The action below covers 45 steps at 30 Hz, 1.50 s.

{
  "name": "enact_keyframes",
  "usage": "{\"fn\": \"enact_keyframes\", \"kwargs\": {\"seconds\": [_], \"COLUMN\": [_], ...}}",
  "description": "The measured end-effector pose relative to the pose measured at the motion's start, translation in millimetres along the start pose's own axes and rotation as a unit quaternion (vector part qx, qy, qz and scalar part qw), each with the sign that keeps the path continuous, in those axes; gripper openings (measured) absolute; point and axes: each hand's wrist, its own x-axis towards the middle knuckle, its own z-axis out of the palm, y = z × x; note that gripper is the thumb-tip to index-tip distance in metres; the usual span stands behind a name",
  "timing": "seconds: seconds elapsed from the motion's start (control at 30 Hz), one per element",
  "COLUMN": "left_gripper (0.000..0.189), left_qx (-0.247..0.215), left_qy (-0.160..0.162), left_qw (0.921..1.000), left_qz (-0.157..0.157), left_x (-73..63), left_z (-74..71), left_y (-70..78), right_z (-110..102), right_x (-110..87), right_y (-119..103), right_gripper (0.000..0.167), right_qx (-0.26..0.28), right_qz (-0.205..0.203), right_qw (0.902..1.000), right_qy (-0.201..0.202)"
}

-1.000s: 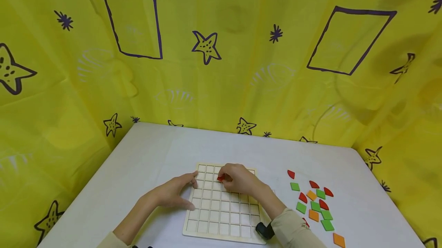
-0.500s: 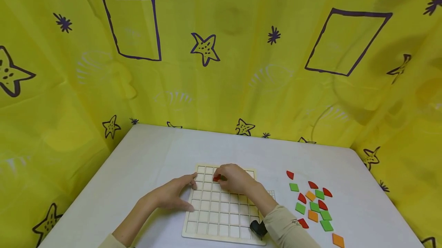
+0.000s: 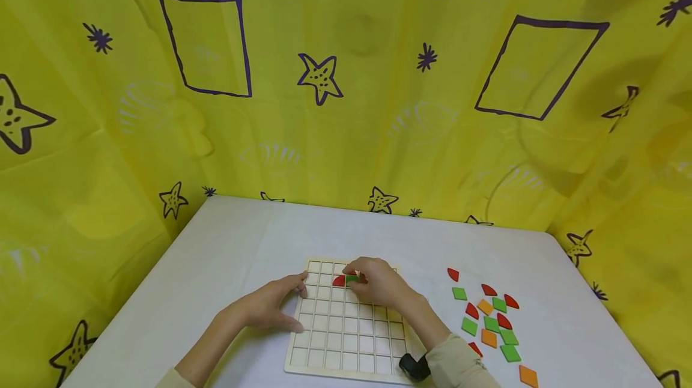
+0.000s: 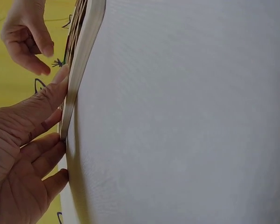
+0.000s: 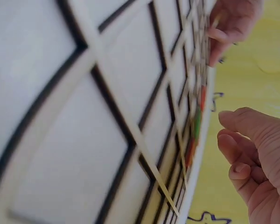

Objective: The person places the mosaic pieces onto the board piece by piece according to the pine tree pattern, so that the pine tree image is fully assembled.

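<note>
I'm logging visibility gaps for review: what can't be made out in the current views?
- Head: board cells beneath the right hand, hidden by it.
- Head: part of the lowest red piece, covered by the right sleeve.
- Left wrist: the board's face, turned nearly edge-on.
- Right wrist: outline of the green piece, blurred and seen obliquely.

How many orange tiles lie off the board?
3, all right of the board: a far orange tile, a middle orange tile below it, and a near orange tile by the head view's bottom edge. The right sleeve may hide others.
</note>
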Motion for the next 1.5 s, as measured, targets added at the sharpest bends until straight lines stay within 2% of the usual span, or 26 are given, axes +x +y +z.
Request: {"fn": "enact_keyframes", "kwargs": {"seconds": [0.2,0.33,0.53,0.67,0.8,1.13,1.37,1.5], "left_gripper": [0.049,0.048,0.049,0.058,0.067,0.069,0.069,0.068], "left_qx": [0.014,0.023,0.037,0.050,0.060,0.069,0.069,0.065], "left_qy": [0.002,0.003,0.007,0.012,0.013,0.014,0.010,0.008], "left_qw": [0.9999,0.9997,0.9987,0.9969,0.9965,0.9961,0.9961,0.9961], "left_qz": [0.003,-0.001,-0.034,-0.059,-0.056,-0.054,-0.054,-0.058], "left_x": [0.6,0.5,-0.2,1.9,5.0,9.3,11.0,11.7], "left_z": [-0.5,-1.3,-2.0,-1.6,-2.4,-4.1,-6.3,-4.3], "left_y": [1.9,5.6,14.2,19.2,21.6,24.2,24.6,22.9], "right_z": [-14.6,-23.1,-35.8,-40.9,-43.8,-54.1,-65.2,-68.7], "right_x": [-19.1,-31.7,-51.1,-63.1,-73.9,-107.1,-133.7,-148.0], "right_y": [4.1,5.5,6.6,10.2,14.1,29.5,38.1,45.5], "right_gripper": [0.020,0.020,0.021,0.020,0.018,0.020,0.020,0.020], "right_qx": [0.020,0.023,0.025,0.025,0.025,-0.010,-0.014,-0.024], "right_qz": [0.003,0.020,0.025,0.028,0.019,0.028,0.072,0.069], "right_qw": [0.9987,0.9976,0.9958,0.9945,0.9933,0.9877,0.9825,0.9793], "right_qy": [0.046,0.062,0.084,0.098,0.112,0.153,0.171,0.189]}}
